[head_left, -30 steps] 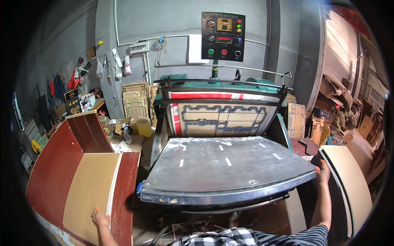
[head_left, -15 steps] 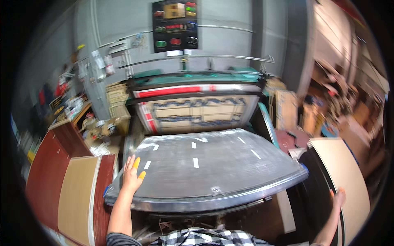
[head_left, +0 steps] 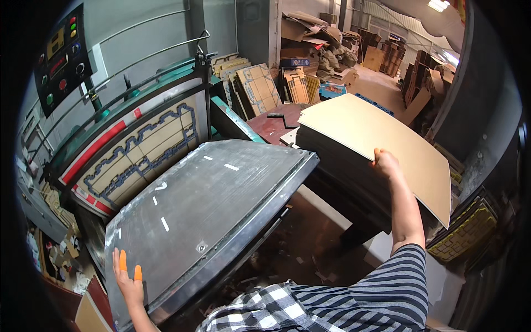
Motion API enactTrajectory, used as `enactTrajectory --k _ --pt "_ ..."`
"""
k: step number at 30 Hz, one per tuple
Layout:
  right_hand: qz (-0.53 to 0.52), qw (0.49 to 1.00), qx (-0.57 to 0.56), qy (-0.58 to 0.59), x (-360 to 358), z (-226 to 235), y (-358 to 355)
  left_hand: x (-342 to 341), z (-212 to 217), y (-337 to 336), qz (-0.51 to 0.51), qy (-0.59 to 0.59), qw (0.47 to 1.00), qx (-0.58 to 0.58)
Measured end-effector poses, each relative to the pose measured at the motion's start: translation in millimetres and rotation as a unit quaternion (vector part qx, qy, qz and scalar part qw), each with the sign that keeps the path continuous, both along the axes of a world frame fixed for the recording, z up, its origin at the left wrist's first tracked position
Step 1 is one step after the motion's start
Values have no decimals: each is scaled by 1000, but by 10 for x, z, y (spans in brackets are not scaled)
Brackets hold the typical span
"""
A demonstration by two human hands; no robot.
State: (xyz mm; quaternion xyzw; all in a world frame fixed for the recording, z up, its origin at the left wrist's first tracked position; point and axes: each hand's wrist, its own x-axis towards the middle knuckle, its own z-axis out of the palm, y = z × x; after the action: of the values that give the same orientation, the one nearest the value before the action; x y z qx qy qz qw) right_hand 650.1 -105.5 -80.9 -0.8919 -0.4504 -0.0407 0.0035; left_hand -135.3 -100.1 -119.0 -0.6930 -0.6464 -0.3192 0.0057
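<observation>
Two hands: both are the person's own, well apart, one at each side of the grey metal platen (head_left: 204, 205).
Control panel (head_left: 61, 52): dark rectangle at upper left, with red, green and yellow round buttons.
Left hand (head_left: 128, 279): lies flat and unclenched on the platen's lower left corner, gripping nothing; two fingers wear orange fingertip covers (head_left: 130, 265).
Platen marks: short white strips scattered over the grey face.
Die board (head_left: 141, 149): tan panel behind the platen, traced with blue-grey cut lines, red stripe along its upper edge.
Right hand (head_left: 385, 163): fingers closed on the near edge of the top cardboard sheet (head_left: 381, 141).
Cardboard sheet: plain tan, large, topmost on a dark stack (head_left: 337, 166) right of the platen.
Background: loose brown cardboard piles at upper right.
</observation>
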Motion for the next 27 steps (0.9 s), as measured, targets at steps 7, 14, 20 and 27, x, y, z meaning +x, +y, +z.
enactTrajectory --k 7,14,20,27 --pt "129 897 286 -311 -365 1283 57 -173 -12 -146 -26 20 999 18" --pt "382 833 319 -241 -2394 1373 212 -222 167 -602 37 -53 995 79" --pt "583 788 195 -34 -3453 274 693 -214 148 -740 84 -147 961 220" --pt "642 698 7 318 -4575 -731 1327 -190 -257 -843 113 -74 988 71"
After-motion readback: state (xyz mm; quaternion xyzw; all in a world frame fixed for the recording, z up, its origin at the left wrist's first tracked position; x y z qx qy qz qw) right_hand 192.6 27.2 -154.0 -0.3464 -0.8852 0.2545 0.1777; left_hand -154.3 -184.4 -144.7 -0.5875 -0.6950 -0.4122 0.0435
